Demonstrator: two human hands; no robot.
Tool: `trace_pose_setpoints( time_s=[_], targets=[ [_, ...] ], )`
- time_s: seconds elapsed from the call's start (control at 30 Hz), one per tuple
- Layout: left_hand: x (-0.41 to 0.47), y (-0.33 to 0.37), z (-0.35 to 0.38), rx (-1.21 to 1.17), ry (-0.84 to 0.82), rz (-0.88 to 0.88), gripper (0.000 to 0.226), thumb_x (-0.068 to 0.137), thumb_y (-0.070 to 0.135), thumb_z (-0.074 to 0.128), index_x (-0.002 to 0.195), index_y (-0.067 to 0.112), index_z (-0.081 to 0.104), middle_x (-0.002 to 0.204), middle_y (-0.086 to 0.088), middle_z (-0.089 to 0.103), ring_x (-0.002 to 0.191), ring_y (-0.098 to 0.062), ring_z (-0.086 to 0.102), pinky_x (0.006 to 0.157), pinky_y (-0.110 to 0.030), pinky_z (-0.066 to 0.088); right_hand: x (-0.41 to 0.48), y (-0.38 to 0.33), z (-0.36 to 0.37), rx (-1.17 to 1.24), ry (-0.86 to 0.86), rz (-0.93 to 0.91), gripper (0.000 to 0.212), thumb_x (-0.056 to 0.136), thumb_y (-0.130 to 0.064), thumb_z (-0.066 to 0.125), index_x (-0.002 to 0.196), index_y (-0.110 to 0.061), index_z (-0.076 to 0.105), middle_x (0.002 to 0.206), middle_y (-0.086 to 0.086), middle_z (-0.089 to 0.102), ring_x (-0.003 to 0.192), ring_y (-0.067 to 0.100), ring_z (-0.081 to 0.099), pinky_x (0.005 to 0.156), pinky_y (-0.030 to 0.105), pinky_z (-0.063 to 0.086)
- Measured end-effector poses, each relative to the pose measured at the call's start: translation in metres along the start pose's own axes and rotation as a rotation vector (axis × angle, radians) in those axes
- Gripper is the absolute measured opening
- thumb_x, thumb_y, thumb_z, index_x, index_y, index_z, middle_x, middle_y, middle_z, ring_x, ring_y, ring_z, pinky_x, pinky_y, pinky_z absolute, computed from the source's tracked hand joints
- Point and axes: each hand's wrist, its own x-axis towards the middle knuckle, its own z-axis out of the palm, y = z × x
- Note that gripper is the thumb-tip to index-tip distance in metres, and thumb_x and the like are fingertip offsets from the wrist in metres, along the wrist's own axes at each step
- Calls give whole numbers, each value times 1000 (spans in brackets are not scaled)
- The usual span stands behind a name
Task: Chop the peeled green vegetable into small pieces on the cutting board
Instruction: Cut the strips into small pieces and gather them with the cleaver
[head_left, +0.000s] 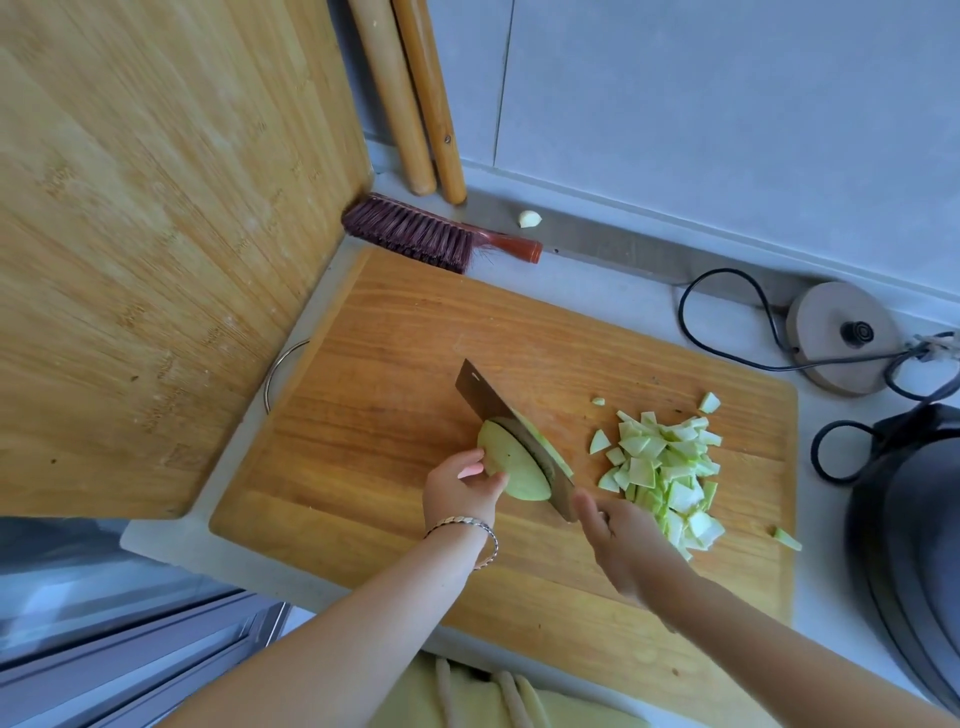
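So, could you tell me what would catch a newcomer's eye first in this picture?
The knife slicing the pale green vegetable on the board, gripped by the right hand while the left hand steadies the vegetable. Right of it lies a heap of pieces; a brush lies behind the board.

Both bare forearms reach in over the near edge of the orange-brown wooden cutting board (389, 364). The left hand (460, 488) is at the board's middle, fingers curled against the pale green peeled vegetable half (511, 467), with a thin braided metal bracelet (475, 527) on its wrist. Just right of it, the right hand (623, 551) grips the dark broad-bladed cleaver (498, 415), one finger stretched toward the blade.
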Motion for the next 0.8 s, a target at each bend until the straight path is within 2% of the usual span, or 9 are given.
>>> trace_pose_setpoints(
  time_s=[0.1,0.2,0.3,0.4,0.5,0.57,0.67,0.73,0.8],
  targets=[
    [0,2,-4,0,-33,-7,50,69,22,78,115,13,60,106,0,62,89,-18,63,85,-43,54,2,0,-1,38,4,-18,49,95,-50,27,62,-15,30,58,3,36,58,19,35,59,32,29],
    [-1,11,-1,10,1,-14,56,62,37,81,108,11,61,100,-1,62,89,-21,64,81,-45,55,3,0,-1,45,6,-19,49,96,-49,29,61,-15,29,57,2,34,56,18,34,58,32,28],
    [0,17,-2,7,-6,-43,41,69,30,79,99,9,61,96,-4,62,68,-16,64,67,-43,58,5,2,0,44,4,-3,50,95,-53,28,61,-15,30,56,2,35,56,18,35,58,32,30],
    [2,19,-13,-168,5,-138,8,84,12,64,83,5,61,94,-11,64,70,-18,64,59,-37,56,7,4,0,38,-6,2,51,95,-54,27,63,-14,31,57,2,35,57,18,35,59,31,30],
    [5,17,-32,-175,62,-122,8,90,5,53,90,0,59,91,-14,63,70,-23,63,61,-36,54,8,5,0,47,-12,-7,52,94,-55,27,63,-14,33,57,2,35,57,19,35,59,31,30],
    [7,14,-52,52,94,12,16,91,0,48,103,0,59,95,-12,63,75,-21,64,67,-41,56,8,6,0,76,-22,-10,52,94,-55,28,63,-14,33,57,2,35,57,19,35,59,31,31],
    [12,11,-83,632,135,296,44,86,-6,45,124,15,52,122,-4,56,104,-20,59,82,-38,53,7,8,-1,123,-28,-9,53,92,-57,29,67,-12,37,60,5,37,57,20,35,60,32,31],
    [10,14,-87,794,83,466,42,87,2,50,125,18,51,121,-1,58,102,-16,59,81,-32,52,4,7,-2,133,-26,-6,54,92,-58,29,70,-10,40,64,8,40,59,20,36,60,31,31],
    [2,18,-76,892,-4,739,33,86,9,57,117,18,59,109,0,65,91,-15,64,74,-29,54,2,6,-6,146,-25,-6,54,92,-58,30,71,-10,40,66,8,40,59,20,36,60,31,32]
  ],
)
